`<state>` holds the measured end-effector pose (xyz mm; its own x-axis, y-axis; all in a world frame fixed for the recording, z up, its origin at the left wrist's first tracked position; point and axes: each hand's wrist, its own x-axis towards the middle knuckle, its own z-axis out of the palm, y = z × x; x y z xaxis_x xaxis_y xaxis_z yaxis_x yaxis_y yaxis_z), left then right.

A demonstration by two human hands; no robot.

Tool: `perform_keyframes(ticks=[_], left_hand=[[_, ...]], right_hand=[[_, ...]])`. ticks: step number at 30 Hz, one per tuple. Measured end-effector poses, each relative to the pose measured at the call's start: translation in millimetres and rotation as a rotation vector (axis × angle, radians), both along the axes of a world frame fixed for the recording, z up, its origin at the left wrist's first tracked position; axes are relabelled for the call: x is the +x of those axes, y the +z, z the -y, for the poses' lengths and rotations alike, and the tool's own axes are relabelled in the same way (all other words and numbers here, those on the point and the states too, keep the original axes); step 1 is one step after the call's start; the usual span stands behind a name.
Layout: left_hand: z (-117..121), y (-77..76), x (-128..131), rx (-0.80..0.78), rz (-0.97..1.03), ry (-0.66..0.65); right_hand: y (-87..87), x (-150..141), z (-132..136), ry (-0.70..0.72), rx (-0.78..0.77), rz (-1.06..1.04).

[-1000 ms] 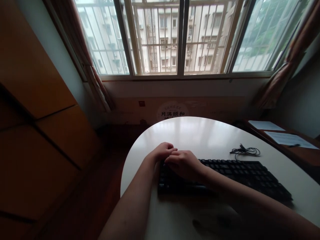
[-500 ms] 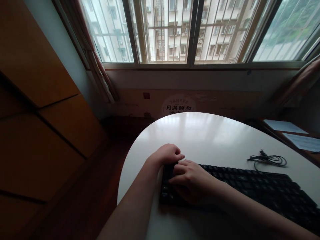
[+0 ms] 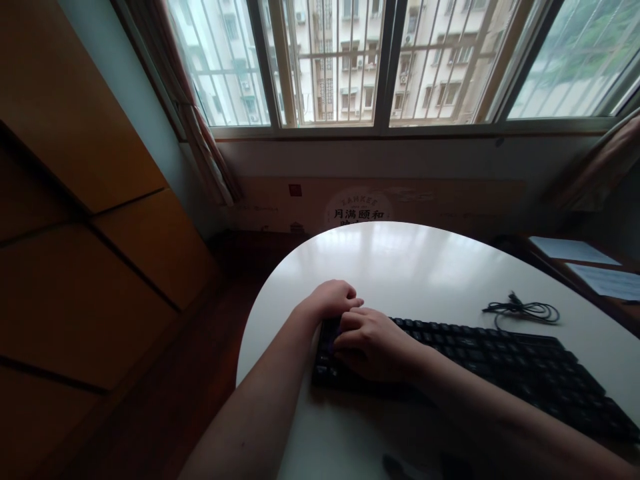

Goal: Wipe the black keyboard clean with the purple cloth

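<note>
A black keyboard point(image 3: 475, 357) lies on the white table point(image 3: 385, 263), its keys facing up. My left hand point(image 3: 336, 297) bends over its far left corner, with curled fingers gripping the edge there and the thumb pointing right. Just nearer to me, my right hand point(image 3: 373, 341) is closed low over the left-end keys, its thumb and fingertips pressed together. A small purple patch shows by these fingertips, but what they hold is too dark and covered to make out. The two hands are almost touching. My right forearm crosses above the keyboard's near side.
A coiled black cable point(image 3: 523, 309) lies behind the keyboard. Dark flat shapes point(image 3: 400, 467) sit at the bottom edge of view, unclear. Paper sheets point(image 3: 605, 280) lie on a brown surface at right. A wooden cabinet point(image 3: 110, 287) stands left, and a barred window point(image 3: 330, 73) is ahead.
The keyboard, cable and both hands appear slightly higher and further left, mostly as the view tilts. My right hand remains over the left-end keys, with the left at the corner.
</note>
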<state>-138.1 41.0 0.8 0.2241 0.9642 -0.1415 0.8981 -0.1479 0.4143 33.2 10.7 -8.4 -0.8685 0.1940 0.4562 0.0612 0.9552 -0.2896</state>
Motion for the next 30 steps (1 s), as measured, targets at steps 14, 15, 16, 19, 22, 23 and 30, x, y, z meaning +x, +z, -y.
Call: perform_keyframes(ticks=[14, 15, 16, 19, 22, 23, 30], left_hand=[[-4.0, -7.3, -3.1, 0.03, -0.016, 0.005], [-3.3, -6.2, -2.8, 0.031, -0.015, 0.003], [-2.8, -5.2, -2.4, 0.032, -0.012, 0.001], [-1.9, -2.9, -0.9, 0.04, -0.006, -0.003], [-1.9, -1.4, 1.3, 0.056, -0.027, -0.008], [-1.8, -0.9, 2.1, 0.059, -0.035, -0.006], [-1.0, 0.6, 4.9, 0.038, -0.045, 0.005]], right_hand=[[17.3, -0.4, -0.1, -0.006, 0.029, 0.204], [20.3, 2.1, 0.7, -0.009, 0.01, 0.225], [22.9, 4.1, 1.7, -0.017, -0.003, 0.243], [27.6, 6.0, 5.3, -0.044, -0.025, 0.272], [27.0, 0.7, 9.3, -0.05, -0.028, 0.253], [25.9, -2.2, 10.6, -0.049, -0.016, 0.244], [22.8, -8.0, 12.4, -0.049, 0.044, 0.249]])
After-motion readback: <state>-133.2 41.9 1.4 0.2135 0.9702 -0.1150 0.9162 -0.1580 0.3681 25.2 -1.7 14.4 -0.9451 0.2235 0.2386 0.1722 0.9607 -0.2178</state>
